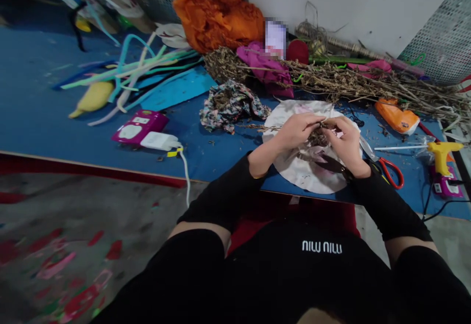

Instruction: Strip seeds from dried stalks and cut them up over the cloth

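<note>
Dried plant clump (318,139) over a round white cloth (305,180)

Left hand (296,130) and right hand (345,140) pinch it together; red-handled scissors (401,177) lie nearby on the blue surface (33,108).

A blue tabletop (37,113) carries a round white cloth (294,171) at its near edge, right of centre, with red-handled scissors (392,174) just to the right. A bundled patterned cloth (217,113) lies left of it, a purple pack (124,131) farther left, and dried stems (331,79) spread along the far right.
</note>
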`<state>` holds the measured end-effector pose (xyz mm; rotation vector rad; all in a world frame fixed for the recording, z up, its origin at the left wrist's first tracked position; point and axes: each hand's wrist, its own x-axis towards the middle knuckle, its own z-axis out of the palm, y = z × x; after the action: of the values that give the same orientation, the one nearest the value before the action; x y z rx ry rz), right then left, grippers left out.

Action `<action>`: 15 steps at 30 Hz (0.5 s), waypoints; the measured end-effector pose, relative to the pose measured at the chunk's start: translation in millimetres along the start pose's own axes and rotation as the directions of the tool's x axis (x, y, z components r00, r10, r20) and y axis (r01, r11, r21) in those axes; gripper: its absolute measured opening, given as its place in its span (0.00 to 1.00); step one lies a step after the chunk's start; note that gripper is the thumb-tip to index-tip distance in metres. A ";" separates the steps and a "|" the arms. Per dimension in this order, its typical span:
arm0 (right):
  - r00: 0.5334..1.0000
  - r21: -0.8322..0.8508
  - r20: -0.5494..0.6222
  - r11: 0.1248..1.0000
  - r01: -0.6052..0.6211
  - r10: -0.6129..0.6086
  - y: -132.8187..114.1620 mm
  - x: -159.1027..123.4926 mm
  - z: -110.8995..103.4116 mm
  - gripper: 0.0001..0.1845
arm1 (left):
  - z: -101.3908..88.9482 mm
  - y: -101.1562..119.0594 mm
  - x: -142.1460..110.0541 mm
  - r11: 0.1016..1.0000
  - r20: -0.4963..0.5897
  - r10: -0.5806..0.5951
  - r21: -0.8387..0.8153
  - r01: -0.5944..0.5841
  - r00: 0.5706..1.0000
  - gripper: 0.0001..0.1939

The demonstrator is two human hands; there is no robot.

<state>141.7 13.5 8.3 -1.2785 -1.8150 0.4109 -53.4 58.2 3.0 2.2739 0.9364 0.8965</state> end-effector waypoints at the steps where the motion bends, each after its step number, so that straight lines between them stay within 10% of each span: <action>1: 1.000 0.009 0.000 1.000 -0.020 0.020 0.0 -0.1 0.5 0.08 | 0.2 1.1 -0.4 1.000 -0.010 0.006 0.008 -0.006 1.000 0.20; 15: 0.966 0.389 -0.003 0.890 -0.237 0.259 2.1 1.8 2.4 0.06 | -4.7 16.7 -8.3 0.977 -0.066 0.007 0.212 0.007 0.998 0.27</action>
<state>140.9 16.5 6.3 -1.2268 -1.4344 0.8248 -54.5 42.4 14.0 2.4343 1.1083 0.9147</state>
